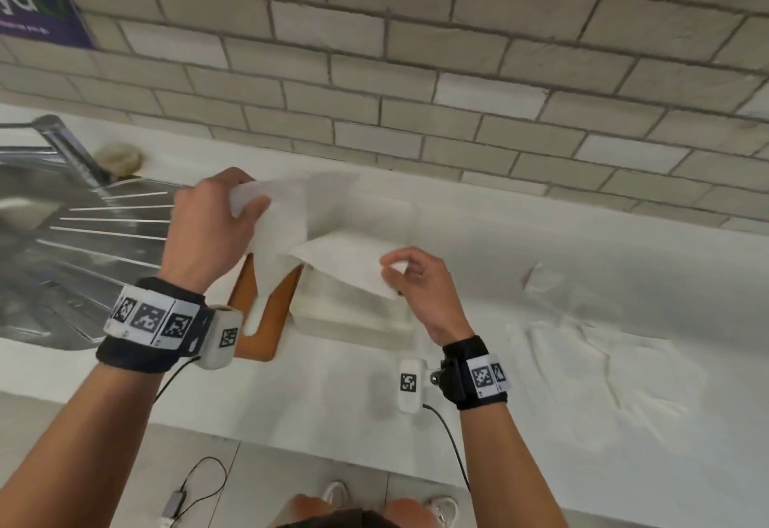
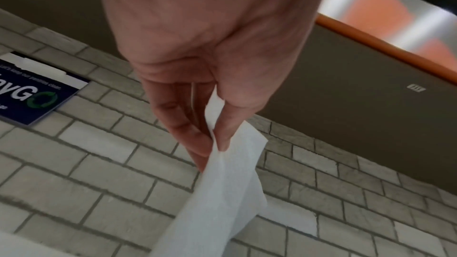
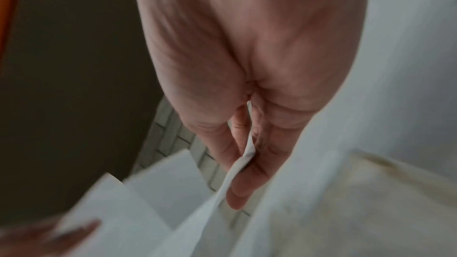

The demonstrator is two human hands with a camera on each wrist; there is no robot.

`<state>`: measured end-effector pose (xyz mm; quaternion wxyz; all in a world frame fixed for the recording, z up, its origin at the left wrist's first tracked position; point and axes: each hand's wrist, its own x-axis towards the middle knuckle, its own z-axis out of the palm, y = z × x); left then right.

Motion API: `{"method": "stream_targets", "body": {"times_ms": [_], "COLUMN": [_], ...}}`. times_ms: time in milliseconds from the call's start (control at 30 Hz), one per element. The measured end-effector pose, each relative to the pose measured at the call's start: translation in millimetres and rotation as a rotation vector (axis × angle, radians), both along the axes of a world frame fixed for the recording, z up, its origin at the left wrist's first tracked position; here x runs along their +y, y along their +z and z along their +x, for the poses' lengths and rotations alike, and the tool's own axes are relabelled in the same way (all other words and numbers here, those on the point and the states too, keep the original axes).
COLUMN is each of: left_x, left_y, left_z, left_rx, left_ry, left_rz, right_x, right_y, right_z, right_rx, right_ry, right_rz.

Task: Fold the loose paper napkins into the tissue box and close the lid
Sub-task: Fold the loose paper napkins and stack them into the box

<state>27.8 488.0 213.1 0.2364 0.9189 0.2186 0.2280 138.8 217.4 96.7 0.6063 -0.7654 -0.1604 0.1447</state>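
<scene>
A white paper napkin [image 1: 328,253] is stretched in the air between my two hands. My left hand [image 1: 245,205] pinches its upper left corner, seen close as the napkin [image 2: 230,187] between thumb and fingers of that hand [image 2: 217,144]. My right hand [image 1: 395,267] pinches the right corner; the napkin [image 3: 237,169] edge runs between its fingers [image 3: 241,189]. Below the napkin sits the white tissue box [image 1: 353,321], open, with its brown lid [image 1: 266,319] lying at its left, partly hidden by hanging paper.
A steel sink drainboard [image 1: 75,244] and tap [image 1: 70,149] lie at the left. More loose white napkins [image 1: 582,344] lie crumpled on the white counter [image 1: 541,232] to the right. A brick-tiled wall [image 1: 416,49] rises behind. Cables hang at the counter's front edge.
</scene>
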Motion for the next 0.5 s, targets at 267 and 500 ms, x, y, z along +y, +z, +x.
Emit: {"method": "stream_targets", "body": {"times_ms": [267, 500], "left_x": [-15.6, -17.4], "left_y": [16.6, 31.6], "left_z": [11.7, 16.9], "left_rx": [-0.104, -0.073], "left_ry": [-0.189, -0.326], "left_rz": [-0.003, -0.224], "right_x": [13.1, 11.8], "right_y": [-59.4, 7.3], "right_z": [9.0, -9.4], "right_rx": [-0.05, -0.243], "right_ry": [0.126, -0.033], "right_rz": [-0.599, -0.078]}}
